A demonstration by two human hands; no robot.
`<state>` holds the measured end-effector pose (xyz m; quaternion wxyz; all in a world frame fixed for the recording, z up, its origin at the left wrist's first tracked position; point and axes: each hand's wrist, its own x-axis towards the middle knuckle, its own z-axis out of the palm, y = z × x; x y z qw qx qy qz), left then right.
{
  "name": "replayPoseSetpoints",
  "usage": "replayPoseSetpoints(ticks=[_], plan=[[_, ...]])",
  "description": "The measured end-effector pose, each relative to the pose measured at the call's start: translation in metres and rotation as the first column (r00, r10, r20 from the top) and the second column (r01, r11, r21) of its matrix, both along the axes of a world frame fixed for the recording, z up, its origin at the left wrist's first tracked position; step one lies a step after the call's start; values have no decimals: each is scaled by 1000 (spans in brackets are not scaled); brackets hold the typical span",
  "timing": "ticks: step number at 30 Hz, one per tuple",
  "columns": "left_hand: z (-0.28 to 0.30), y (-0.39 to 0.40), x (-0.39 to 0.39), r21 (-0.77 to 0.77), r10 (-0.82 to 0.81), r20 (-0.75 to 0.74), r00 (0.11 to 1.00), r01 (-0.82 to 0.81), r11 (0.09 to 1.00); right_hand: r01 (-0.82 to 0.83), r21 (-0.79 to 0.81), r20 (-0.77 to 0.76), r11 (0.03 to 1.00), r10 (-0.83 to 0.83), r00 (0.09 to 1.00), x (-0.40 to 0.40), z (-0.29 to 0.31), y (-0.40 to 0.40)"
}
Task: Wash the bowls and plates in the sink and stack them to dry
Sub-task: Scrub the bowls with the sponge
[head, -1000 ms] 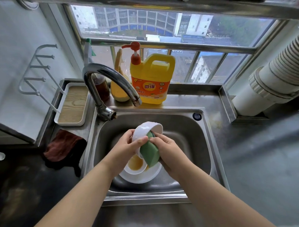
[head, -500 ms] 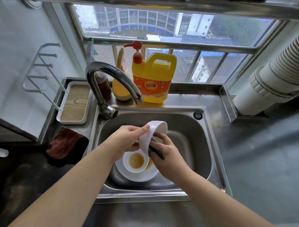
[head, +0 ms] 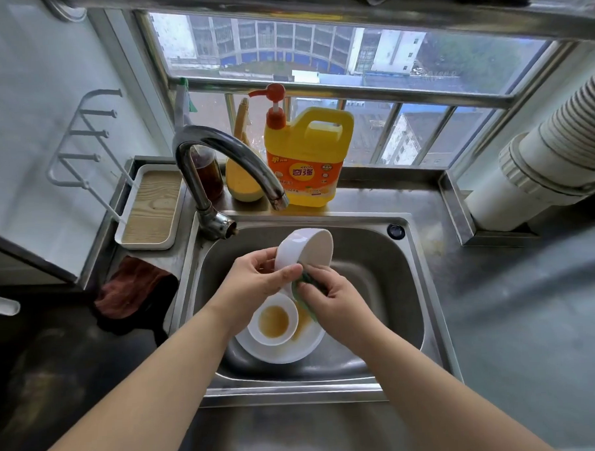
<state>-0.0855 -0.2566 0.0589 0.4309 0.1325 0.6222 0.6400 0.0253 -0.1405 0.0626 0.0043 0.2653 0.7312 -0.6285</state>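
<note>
Scrubbing a tilted white bowl over the stainless steel sink basin [head: 377,290].

The left hand [head: 257,281] grips the round white ceramic bowl [head: 305,249] on edge above the basin, probably to expose its surfaces to the pad. The right hand [head: 330,299] curls round a green scouring sponge [head: 300,288] pressed against the bowl's lower rim. Below, inside the basin, a small sauce-stained white bowl [head: 275,323] sits on a white round plate [head: 281,352], both unwashed.

Beyond my grip, behind the tap, the yellow detergent jug [head: 307,156] carries an orange label reading "KEON" above two large white Chinese characters, "奇强". The smaller print beneath is too blurred to read.
</note>
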Motion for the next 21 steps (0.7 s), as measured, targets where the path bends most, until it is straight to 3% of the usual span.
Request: replayPoseSetpoints(ticks=[2, 3, 5, 7, 8, 9, 11, 12, 14, 17, 19, 21], plan=[[4, 1, -2, -29, 45, 26, 999, -44, 999, -127, 227, -18, 966, 135, 991, 3, -5, 3], [5, 2, -3, -68, 63, 9, 998, -62, 996, -207, 379, -3, 902, 224, 974, 4, -10, 7], [8, 6, -6, -166, 65, -38, 997, -71, 984, -365, 652, 111, 665, 392, 913, 7, -15, 17], [9, 9, -10, -257, 35, -20, 999, -39, 966, -425, 750, 199, 506, 440, 876, 7, -15, 22], [9, 10, -12, -288, 14, 7, 1000, -11, 958, -408, 749, 184, 522, 427, 885, 6, -15, 21], [10, 11, -13, -296, -16, 28, 999, 24, 955, -350, 706, 125, 615, 379, 917, 5, -14, 17], [9, 11, -13, -216, -60, 75, 995, 75, 973, -158, 443, 32, 882, 160, 987, 1, -8, 9], [7, 11, -12, -143, -77, 101, 992, 91, 986, -66, 259, 36, 964, 59, 998, -1, -5, 6], [-2, 7, -6, 6, -95, 135, 986, 95, 995, 83, -20, 76, 996, -81, 994, -4, -1, 2], [-15, 3, 1, 164, -50, 127, 991, 28, 986, 182, -250, 84, 951, -166, 983, -9, 11, 3], [-17, 3, 3, 187, -25, 97, 995, 7, 982, 137, -252, 67, 958, -124, 990, -9, 15, 4], [-14, 4, 1, 158, 14, 92, 996, -28, 987, 26, -120, 1, 992, -26, 1000, -8, 14, 3]])
